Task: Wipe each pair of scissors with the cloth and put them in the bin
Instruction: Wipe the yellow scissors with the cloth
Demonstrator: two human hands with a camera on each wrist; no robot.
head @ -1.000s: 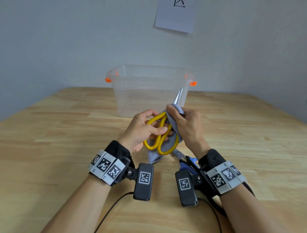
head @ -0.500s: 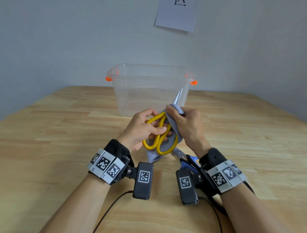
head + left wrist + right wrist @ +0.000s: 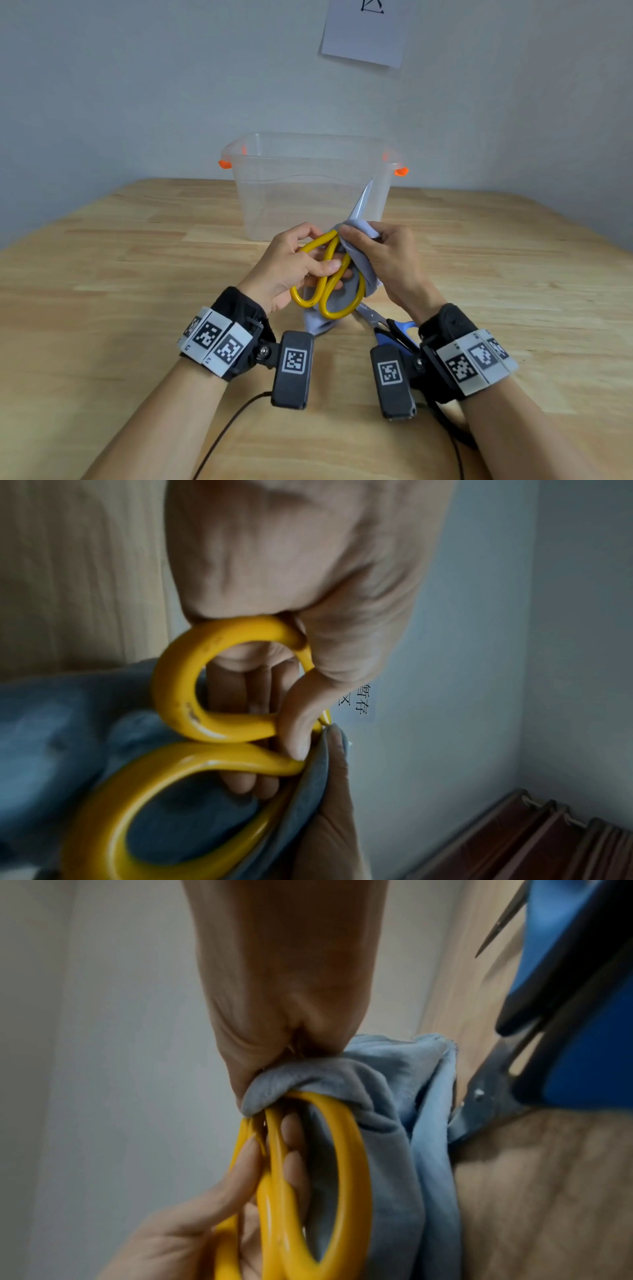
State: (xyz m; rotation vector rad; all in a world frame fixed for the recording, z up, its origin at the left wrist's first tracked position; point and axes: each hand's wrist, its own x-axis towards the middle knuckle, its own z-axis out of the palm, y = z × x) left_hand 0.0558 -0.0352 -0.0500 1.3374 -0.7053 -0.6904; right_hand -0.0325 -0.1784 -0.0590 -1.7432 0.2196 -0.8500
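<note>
The wooden table (image 3: 102, 308) carries everything, and at twelve o'clock on it, against the wall, stands the clear bin (image 3: 308, 192) with orange clips; through its see-through walls nothing shows inside, so no pair appears to have been put away yet. Nearer the person, at six o'clock from the bin, the two hands meet over the table around the yellow scissors (image 3: 329, 274), which are held up with the blade tip pointing to about one o'clock, toward the bin's right wall. The left hand (image 3: 287, 267) has its grip clamped on the yellow handle loops, thumb over the neck and fingers behind, as the left wrist view shows plainly. The right hand (image 3: 387, 260) has its grip closed on the grey cloth (image 3: 359, 253), pinching it round the base of the blades just above the loops, while the loose end hangs down to the table. Judging by this, the wipe of the first pair is under way and the bare upper blade may yet need a pass (how clean it is cannot be told). At five o'clock from the yellow pair, partly under the right wrist, lie the blue scissors (image 3: 387, 325) on the table, apparently untouched and waiting their turn.
</note>
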